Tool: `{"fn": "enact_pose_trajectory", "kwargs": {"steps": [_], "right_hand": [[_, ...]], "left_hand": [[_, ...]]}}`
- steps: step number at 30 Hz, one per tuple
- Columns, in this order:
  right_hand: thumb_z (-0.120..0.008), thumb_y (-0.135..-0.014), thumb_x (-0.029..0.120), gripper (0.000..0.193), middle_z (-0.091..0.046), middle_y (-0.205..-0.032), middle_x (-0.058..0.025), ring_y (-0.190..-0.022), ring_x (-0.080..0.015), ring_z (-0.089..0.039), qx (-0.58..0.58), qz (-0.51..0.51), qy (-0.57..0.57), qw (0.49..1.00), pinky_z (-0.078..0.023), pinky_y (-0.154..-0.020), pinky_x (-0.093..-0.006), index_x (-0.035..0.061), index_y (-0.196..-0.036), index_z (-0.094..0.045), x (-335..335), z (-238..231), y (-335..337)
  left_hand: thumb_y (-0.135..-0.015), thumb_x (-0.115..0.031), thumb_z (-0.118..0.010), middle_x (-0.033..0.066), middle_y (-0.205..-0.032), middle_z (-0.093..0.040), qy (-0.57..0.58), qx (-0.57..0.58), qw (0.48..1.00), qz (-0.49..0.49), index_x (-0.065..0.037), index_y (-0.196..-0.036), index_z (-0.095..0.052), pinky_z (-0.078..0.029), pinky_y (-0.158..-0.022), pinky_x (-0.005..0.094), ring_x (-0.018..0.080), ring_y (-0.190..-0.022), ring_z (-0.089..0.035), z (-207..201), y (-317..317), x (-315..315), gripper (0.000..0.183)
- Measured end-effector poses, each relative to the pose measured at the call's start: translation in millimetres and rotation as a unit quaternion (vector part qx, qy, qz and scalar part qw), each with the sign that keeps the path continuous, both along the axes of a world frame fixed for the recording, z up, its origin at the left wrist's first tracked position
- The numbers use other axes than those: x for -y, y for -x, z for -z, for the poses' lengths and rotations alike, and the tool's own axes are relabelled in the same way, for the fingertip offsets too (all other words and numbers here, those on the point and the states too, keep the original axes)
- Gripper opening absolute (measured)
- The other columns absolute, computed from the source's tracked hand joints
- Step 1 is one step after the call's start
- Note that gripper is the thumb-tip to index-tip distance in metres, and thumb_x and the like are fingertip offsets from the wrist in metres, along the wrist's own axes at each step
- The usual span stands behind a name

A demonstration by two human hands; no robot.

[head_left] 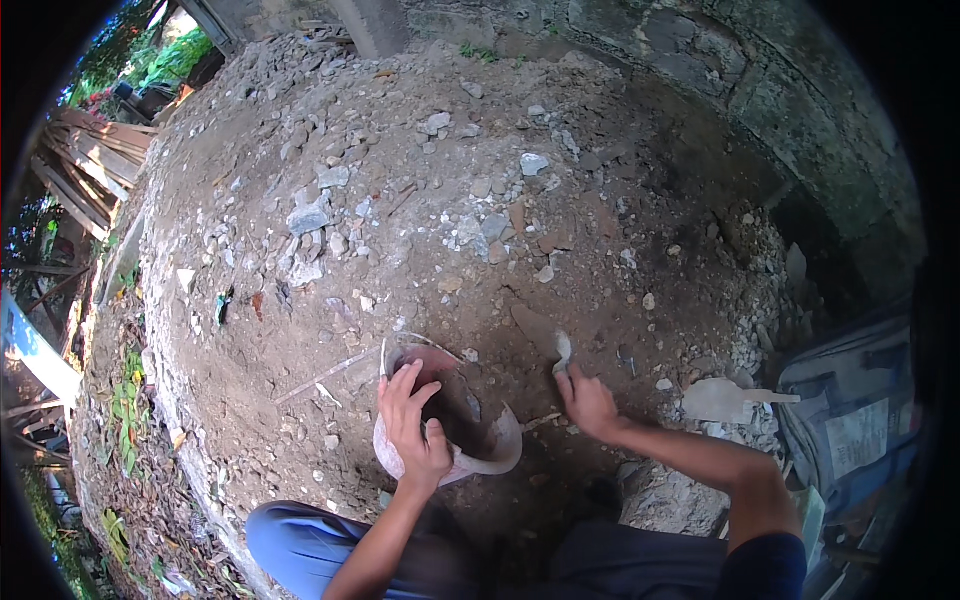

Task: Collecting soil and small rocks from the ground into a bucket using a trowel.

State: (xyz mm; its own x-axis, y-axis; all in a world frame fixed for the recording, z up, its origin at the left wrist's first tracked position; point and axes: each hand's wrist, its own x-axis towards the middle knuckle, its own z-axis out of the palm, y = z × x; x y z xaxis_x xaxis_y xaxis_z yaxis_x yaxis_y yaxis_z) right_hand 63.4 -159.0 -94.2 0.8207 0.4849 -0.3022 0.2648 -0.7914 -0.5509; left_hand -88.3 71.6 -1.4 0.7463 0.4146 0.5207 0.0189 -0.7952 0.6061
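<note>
A worn, pinkish-white bucket (503, 440) with a broken-looking rim stands on the dirt between my legs, its dark mouth facing up. Across its left side rests my left hand (412, 425), fingers spread and extended over the opening. To the right of the bucket, my right hand (590, 402) is closed around the pale handle of a trowel (536, 328). The trowel's brown, soil-coated blade points away and to the left, low against the dirt. Shadow hides the bucket's contents.
Stones and rubble (310, 215) litter the dirt beyond the bucket. A flat pale piece with a narrow end (718, 401) and a grey sack (850, 430) lie to the right. A block wall (800, 130) bounds the far right; wooden boards (90, 165) pile up at far left.
</note>
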Motion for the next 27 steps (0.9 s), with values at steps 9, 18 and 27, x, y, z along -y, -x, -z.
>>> {"fn": "enact_pose_trajectory", "kwargs": {"steps": [9,18,27], "right_hand": [[-0.048,-0.104,0.035,0.036,-0.066,-0.076,-0.0287,-0.074,-0.0512,-0.065,-0.058,-0.041,-0.131,0.989,-0.052,-0.070,-0.0609,0.0019,-0.111,-0.059,-21.9,15.4,54.3],[-0.048,-0.104,0.041,0.035,-0.066,-0.072,-0.0227,-0.071,-0.0462,-0.066,-0.102,-0.252,-0.145,0.951,-0.051,-0.065,-0.0571,0.0080,-0.105,-0.060,-45.4,-88.9,63.6],[-0.050,-0.104,0.039,0.035,-0.066,-0.076,-0.0277,-0.074,-0.0499,-0.065,0.050,-0.077,-0.030,0.995,-0.050,-0.065,-0.0597,0.0061,-0.101,-0.060,-38.0,-49.7,-57.5]], "left_hand": [[-0.103,-0.042,-0.037,0.0208,-0.134,-0.060,-0.008,0.004,1.000,-0.001,-0.001,-0.110,-0.066,-0.025,-0.115,0.0596,0.0413,-0.130,-0.051,1.4,1.4,0.5,0.051],[-0.104,-0.043,-0.035,0.0223,-0.134,-0.059,0.004,0.011,1.000,0.011,-0.001,-0.112,-0.065,-0.024,-0.115,0.0594,0.0417,-0.130,-0.051,-0.8,1.3,-5.4,0.052],[-0.104,-0.043,-0.033,0.0221,-0.136,-0.058,0.000,-0.004,1.000,-0.001,-0.001,-0.111,-0.065,-0.025,-0.115,0.0592,0.0422,-0.131,-0.051,0.1,1.6,-5.2,0.053]]}}
